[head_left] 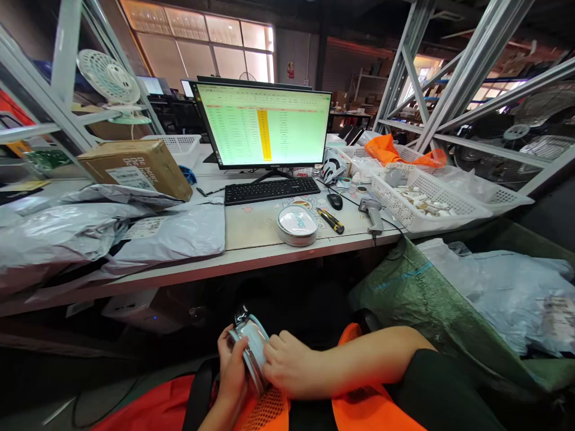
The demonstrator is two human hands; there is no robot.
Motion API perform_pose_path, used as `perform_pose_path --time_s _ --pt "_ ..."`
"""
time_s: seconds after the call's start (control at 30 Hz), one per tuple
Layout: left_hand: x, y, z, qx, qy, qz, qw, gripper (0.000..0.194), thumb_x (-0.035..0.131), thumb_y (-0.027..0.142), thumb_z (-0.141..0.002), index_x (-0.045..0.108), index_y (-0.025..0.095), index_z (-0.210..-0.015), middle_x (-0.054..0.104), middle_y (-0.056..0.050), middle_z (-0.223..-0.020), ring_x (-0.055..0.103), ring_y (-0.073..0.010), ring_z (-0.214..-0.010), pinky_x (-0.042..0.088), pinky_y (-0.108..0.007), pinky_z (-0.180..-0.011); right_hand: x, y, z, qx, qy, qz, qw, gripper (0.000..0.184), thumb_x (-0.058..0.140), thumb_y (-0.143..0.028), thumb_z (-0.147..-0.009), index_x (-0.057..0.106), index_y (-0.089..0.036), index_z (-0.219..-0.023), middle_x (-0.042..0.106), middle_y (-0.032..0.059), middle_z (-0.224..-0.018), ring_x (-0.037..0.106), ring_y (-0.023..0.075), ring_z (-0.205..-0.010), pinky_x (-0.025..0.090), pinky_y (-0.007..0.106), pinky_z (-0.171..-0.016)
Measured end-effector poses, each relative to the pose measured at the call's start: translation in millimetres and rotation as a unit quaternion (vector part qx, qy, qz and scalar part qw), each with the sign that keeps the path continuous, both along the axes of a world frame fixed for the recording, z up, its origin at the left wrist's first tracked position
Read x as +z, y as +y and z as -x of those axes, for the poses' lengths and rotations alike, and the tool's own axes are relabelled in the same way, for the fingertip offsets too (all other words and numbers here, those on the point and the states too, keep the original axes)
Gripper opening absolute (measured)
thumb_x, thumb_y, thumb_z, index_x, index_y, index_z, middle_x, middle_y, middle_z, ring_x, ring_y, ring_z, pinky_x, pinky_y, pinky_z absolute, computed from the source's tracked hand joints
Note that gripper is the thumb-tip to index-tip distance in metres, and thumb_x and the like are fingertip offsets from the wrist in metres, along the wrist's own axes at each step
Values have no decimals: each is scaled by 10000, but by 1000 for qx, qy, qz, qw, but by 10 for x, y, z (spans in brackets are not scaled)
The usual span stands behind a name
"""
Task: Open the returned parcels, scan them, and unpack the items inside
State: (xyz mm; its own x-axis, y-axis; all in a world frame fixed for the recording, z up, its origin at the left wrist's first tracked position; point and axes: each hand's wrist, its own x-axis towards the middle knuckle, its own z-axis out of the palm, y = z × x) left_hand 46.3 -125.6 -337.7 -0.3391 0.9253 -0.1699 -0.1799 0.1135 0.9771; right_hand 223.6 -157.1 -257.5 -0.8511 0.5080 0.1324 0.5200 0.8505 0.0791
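Above my lap, my left hand [232,366] is closed round a round, pale blue case [253,336] with a shiny, clear-looking cover. The case is tilted on edge, and a small dark and shiny bit sticks up from its top. My right hand [287,364] has its fingers curled against the case's right edge; whether a small part is pinched between them is hidden. On the desk ahead lies a similar round case [297,225] with a pale, printed top. Beside it is a yellow and black utility knife [330,221].
A monitor [265,126] and keyboard [272,190] stand on the desk [251,230]. Grey mailer bags [175,236] and a cardboard box [135,170] are at left. A mouse [335,201], barcode scanner [372,216] and white basket [426,218] are at right, above a green sack [404,293].
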Motion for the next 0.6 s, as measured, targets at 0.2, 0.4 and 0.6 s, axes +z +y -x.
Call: perform_pose_path --time_s 0.2,0.4,0.6 --pt "338 214 -145 118 -195 -48 972 398 584 430 -761 497 306 -1130 613 37 -1011 616 -181 -885 497 -306 -803 -24 191 -12 -212 147 179 950 149 584 -322 -966 630 -195 -904 708 46 -820 634 195 -694 377 296 -595" --pt "949 315 -340 136 -221 -247 934 450 595 420 -747 539 315 -1181 638 9 -1227 586 -212 -1161 448 -319 -1006 297 262 -124 -214 476 245 817 247 507 -322 -996 529 -213 -776 615 5 -753 570 164 -715 401 273 -658" --pt "1331 288 -180 -35 -366 -127 921 633 527 659 -759 666 224 -1198 725 -86 -1089 652 -360 -1122 521 -493 -966 442 157 -382 -232 483 180 825 257 541 -339 -1006 592 -212 -788 639 8 -768 562 182 -754 381 314 -716"
